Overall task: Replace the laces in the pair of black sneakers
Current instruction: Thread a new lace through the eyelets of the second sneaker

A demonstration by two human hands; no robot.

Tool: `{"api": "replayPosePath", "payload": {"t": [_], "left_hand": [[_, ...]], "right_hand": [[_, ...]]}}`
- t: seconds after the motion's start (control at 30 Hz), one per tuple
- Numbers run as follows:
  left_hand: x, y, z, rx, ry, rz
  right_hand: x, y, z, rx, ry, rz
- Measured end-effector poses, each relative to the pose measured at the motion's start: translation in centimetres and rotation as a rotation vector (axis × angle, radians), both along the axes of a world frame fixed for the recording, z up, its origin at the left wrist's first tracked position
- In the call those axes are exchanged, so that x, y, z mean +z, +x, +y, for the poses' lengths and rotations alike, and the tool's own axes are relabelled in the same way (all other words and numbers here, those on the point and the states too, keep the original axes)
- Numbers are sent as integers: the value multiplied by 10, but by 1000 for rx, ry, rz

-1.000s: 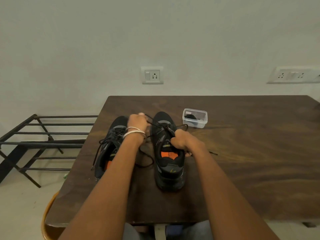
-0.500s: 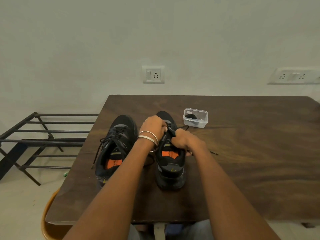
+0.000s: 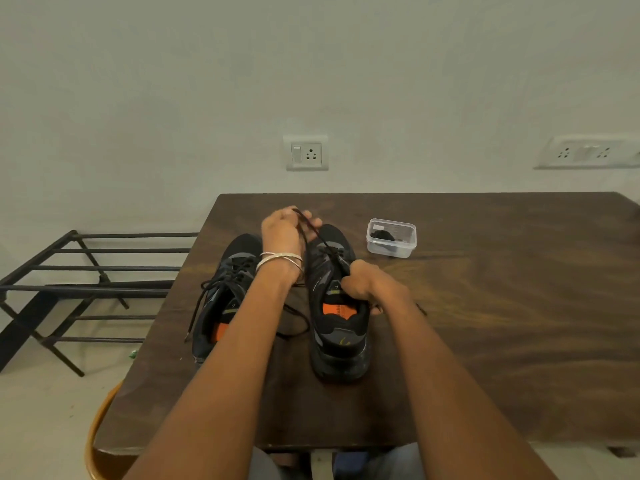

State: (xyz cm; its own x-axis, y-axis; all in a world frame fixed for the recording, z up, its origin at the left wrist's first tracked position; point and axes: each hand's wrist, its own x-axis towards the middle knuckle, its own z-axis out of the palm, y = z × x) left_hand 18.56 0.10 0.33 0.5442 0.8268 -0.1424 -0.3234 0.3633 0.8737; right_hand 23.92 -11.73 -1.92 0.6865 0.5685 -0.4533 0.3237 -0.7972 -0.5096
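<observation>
Two black sneakers stand side by side on the dark wooden desk (image 3: 485, 306), toes pointing toward the wall, orange insoles showing in their openings. The right sneaker (image 3: 337, 327) sits near the middle of the desk; the left sneaker (image 3: 225, 289) is just beside it, partly hidden behind the left forearm.

The left hand (image 3: 282, 232) is raised above the toe of the right sneaker, its fingers curled and pinching a black lace (image 3: 313, 233) that runs taut from the fingers down to the eyelets of that shoe. Two pale bangles (image 3: 278, 259) circle the left wrist. The right hand (image 3: 363, 280) rests at the tongue and collar of the right sneaker, fingers curled round the edge of the shoe's opening, gripping it; I cannot tell whether it also holds a strand of lace. A slack loop of lace lies on the desk between the two shoes.

The left sneaker is laced, with its loose ends (image 3: 197, 306) trailing over its side toward the desk's left edge.

Beyond the right sneaker, well apart from the hands, stands a small clear plastic box (image 3: 391, 239) with something dark inside. A black metal rack (image 3: 86, 289) stands on the floor to the left of the desk, and two wall sockets (image 3: 306, 153) are set in the pale wall behind.
</observation>
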Motion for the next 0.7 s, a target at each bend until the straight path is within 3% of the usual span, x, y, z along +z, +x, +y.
{"api": "replayPosePath", "payload": {"t": [0.03, 0.1, 0.27, 0.33, 0.57, 0.63, 0.7], "left_hand": [[4, -2, 0, 16, -74, -106], [1, -3, 4, 13, -24, -93], [-30, -1, 7, -224, 963, 697], [-36, 0, 4, -363, 1182, 872], [-35, 7, -9, -301, 1301, 1075], [-43, 6, -6, -261, 1188, 1008], [-43, 6, 1, -177, 888, 827]], "right_hand": [[0, 0, 0, -4, 0, 5], [0, 1, -1, -13, 3, 19], [-3, 4, -3, -69, 45, 115], [-5, 5, -3, -90, 50, 137], [-5, 2, -1, -112, 29, 180], [-4, 2, -1, -107, 31, 187], [-3, 1, -2, -97, 50, 183]]}}
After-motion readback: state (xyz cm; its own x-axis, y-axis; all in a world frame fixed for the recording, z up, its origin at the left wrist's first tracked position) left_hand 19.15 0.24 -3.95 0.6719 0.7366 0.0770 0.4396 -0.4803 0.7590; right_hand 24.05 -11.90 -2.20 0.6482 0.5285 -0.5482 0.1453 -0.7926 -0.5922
